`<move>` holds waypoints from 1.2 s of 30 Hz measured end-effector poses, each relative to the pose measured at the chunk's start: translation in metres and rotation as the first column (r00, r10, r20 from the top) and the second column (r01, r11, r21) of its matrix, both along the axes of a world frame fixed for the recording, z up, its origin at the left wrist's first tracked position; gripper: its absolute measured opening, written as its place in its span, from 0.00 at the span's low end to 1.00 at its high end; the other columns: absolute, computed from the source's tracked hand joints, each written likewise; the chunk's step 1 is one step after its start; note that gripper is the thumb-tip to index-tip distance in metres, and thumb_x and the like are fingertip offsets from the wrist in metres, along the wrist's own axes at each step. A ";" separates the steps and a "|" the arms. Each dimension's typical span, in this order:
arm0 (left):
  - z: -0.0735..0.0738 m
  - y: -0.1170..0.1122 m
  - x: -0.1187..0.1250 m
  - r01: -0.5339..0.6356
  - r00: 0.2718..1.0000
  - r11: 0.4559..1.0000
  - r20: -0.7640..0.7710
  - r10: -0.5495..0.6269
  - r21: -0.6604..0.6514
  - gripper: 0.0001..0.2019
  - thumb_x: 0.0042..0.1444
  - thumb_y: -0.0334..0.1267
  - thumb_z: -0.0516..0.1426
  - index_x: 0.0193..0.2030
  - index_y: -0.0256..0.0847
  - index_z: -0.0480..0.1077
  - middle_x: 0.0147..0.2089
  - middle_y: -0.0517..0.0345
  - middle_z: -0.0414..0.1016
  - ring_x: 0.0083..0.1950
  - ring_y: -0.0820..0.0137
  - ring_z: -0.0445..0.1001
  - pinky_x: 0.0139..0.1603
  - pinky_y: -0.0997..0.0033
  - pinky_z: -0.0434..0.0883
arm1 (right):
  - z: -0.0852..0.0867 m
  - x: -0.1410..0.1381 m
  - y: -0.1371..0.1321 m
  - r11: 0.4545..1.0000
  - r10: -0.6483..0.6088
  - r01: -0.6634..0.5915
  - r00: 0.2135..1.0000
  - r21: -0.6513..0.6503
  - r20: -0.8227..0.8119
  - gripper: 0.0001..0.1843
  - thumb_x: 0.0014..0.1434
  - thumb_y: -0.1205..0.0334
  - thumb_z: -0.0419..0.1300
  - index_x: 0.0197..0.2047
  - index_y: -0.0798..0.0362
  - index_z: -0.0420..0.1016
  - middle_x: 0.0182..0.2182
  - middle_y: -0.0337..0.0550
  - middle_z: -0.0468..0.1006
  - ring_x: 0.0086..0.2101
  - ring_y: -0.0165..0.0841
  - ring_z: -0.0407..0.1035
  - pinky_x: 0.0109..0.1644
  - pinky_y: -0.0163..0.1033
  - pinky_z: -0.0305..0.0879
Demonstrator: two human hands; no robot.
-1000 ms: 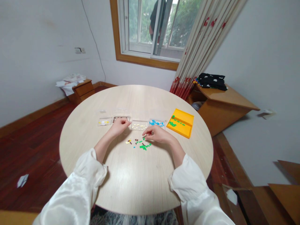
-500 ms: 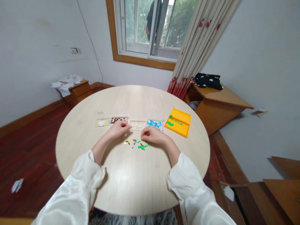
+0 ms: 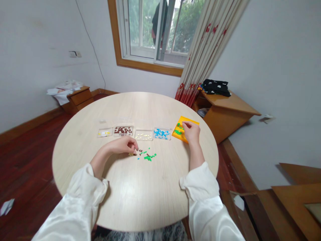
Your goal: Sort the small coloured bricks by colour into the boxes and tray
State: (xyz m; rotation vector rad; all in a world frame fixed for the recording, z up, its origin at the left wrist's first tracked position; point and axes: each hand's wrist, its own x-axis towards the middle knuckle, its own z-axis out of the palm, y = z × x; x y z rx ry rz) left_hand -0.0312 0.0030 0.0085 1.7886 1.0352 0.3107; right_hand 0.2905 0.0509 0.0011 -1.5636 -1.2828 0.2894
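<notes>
My left hand (image 3: 122,145) is over the left side of a loose pile of small pieces, fingertips pinched down at the yellow ones. Beside it lie green pieces (image 3: 148,158), a few brown pieces (image 3: 140,151) and a blue piece (image 3: 138,158). My right hand (image 3: 191,131) is above the orange box (image 3: 178,136), thumb and finger closed together; anything between them is too small to name. Green pieces (image 3: 178,132) lie inside the orange box. A row of clear boxes holds brown pieces (image 3: 122,130), pale yellow pieces (image 3: 143,135) and blue pieces (image 3: 162,133).
A small clear box (image 3: 104,133) with yellow pieces stands at the row's left end. Everything rests on a round wooden table (image 3: 140,194). Behind it are a curtain (image 3: 200,43), a cabinet (image 3: 225,107) with dark cloth on top, and a stool with papers (image 3: 65,90).
My right hand has moved from the loose pile rightward to the orange box. My left hand has come down from the clear boxes to the yellow pieces. The view has shifted slightly.
</notes>
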 end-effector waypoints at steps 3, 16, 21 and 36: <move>-0.002 0.000 0.000 0.011 1.000 1.000 -0.017 -0.012 -0.009 0.10 0.37 0.39 0.63 0.28 0.37 0.73 0.18 0.66 0.65 0.20 0.77 0.61 0.23 0.78 0.57 | -0.010 0.013 0.001 0.993 -0.066 0.079 0.989 -0.088 0.134 0.11 0.48 0.68 0.54 0.30 0.59 0.79 0.33 0.50 0.80 0.35 0.36 0.72 0.45 0.39 0.64; -0.001 -0.002 0.005 -0.068 0.998 0.998 0.001 0.068 0.010 0.09 0.37 0.39 0.63 0.23 0.37 0.70 0.18 0.63 0.67 0.21 0.77 0.62 0.22 0.78 0.56 | -0.035 0.023 0.012 0.962 -0.078 0.143 0.960 -0.233 0.269 0.08 0.41 0.71 0.55 0.22 0.56 0.76 0.26 0.47 0.79 0.30 0.35 0.70 0.38 0.36 0.62; 0.003 -0.003 0.006 -0.106 0.994 0.992 -0.018 0.107 0.065 0.08 0.38 0.38 0.62 0.22 0.37 0.69 0.18 0.62 0.67 0.21 0.76 0.62 0.22 0.77 0.56 | -0.040 0.026 0.015 0.958 -0.083 0.150 0.960 -0.242 0.268 0.09 0.40 0.72 0.54 0.20 0.56 0.75 0.24 0.47 0.78 0.29 0.34 0.70 0.37 0.35 0.62; 0.002 -0.001 0.003 -0.098 0.995 0.987 0.020 0.096 0.130 0.07 0.41 0.38 0.59 0.22 0.36 0.68 0.20 0.61 0.68 0.23 0.75 0.63 0.25 0.76 0.59 | -0.017 0.019 0.002 0.963 -0.141 0.194 0.955 -0.187 0.262 0.09 0.42 0.74 0.54 0.22 0.57 0.75 0.26 0.48 0.78 0.31 0.35 0.70 0.39 0.37 0.63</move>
